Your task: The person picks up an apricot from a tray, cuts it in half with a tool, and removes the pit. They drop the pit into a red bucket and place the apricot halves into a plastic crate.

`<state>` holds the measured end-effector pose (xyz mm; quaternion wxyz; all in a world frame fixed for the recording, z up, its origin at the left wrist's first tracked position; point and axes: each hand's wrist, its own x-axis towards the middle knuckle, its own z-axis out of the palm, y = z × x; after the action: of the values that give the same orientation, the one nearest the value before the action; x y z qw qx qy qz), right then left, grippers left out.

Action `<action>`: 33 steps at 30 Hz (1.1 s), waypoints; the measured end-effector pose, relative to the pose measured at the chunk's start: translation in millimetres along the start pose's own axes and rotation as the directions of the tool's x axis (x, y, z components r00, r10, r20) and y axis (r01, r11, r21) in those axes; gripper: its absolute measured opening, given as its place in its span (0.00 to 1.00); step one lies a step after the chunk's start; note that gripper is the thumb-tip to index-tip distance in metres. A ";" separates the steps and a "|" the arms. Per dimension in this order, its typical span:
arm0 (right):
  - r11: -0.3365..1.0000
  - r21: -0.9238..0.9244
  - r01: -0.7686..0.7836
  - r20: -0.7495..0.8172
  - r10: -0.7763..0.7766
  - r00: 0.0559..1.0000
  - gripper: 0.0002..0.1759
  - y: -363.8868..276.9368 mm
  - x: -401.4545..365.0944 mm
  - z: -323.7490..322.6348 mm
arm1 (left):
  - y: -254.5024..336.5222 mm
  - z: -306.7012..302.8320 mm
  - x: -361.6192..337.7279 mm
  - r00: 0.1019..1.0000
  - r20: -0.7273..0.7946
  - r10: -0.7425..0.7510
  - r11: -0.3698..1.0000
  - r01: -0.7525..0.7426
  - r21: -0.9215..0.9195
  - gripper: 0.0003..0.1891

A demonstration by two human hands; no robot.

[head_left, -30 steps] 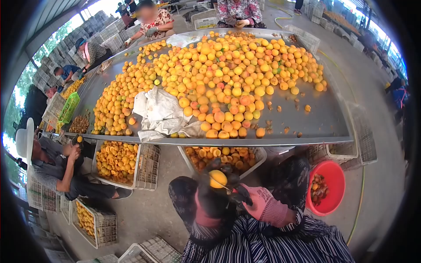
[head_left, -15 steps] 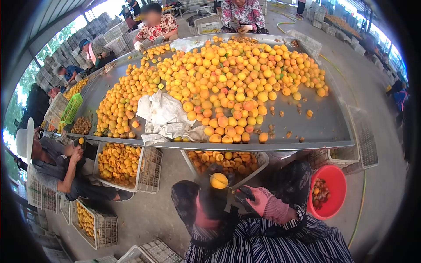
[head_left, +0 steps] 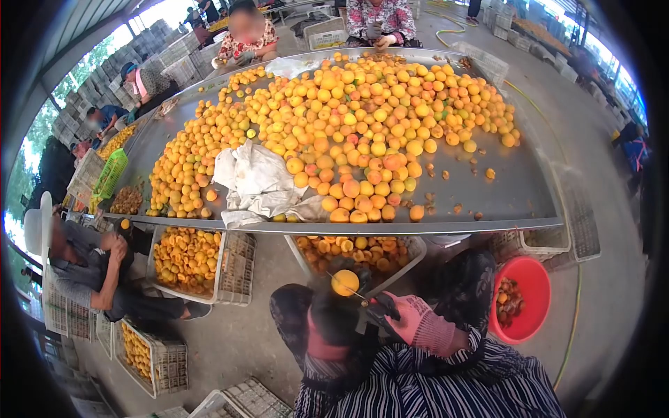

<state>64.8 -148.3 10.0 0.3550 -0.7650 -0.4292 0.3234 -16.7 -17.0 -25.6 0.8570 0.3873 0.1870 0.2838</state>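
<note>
My left hand (head_left: 333, 303), in a dark-palmed glove with a pink cuff, is closed around an orange-yellow apricot (head_left: 345, 283) over my lap. My right hand (head_left: 404, 317), gloved in pink and black, grips a thin metal tool (head_left: 364, 302) whose narrow shaft reaches the apricot. Part of the shaft shows at the fruit's upper left side. Just beyond my hands, under the table edge, a crate (head_left: 417, 259) holds split apricot halves (head_left: 359, 252). A red bucket (head_left: 542, 296) with pits and scraps (head_left: 509, 304) stands to my right.
A metal table (head_left: 488, 202) carries a large heap of apricots (head_left: 376, 118) and a crumpled white cloth (head_left: 254, 181). At left, a person in a hat (head_left: 87, 261) sits by a crate of halves (head_left: 235, 268). Other people work across the table. A yellow hose (head_left: 575, 327) crosses the floor.
The apricot and both hands have shifted only slightly in view. The tool's shaft now shows on the apricot's upper left side too. The whole scene sits a little higher and further left.
</note>
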 end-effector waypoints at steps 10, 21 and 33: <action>1.000 -0.007 -0.025 0.010 0.026 1.000 0.19 10.1 2.2 8.6 | -21.4 -26.8 12.3 0.953 -0.031 -0.302 0.809 0.239 -0.537 0.27; 1.000 -0.016 0.020 -0.067 -0.021 0.998 0.20 30.3 3.9 21.6 | -25.8 -32.0 16.1 0.924 0.016 -0.383 0.875 0.368 -0.315 0.34; 0.990 -0.129 0.053 -0.573 -0.118 0.811 0.28 36.1 35.3 -18.1 | -24.6 -7.9 15.1 0.921 0.106 -0.374 0.927 0.374 0.028 0.34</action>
<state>109.6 -135.5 -16.5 0.4414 -0.8247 -0.3518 0.0360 -1.0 -16.4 -51.0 0.9031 0.3624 0.2111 0.0926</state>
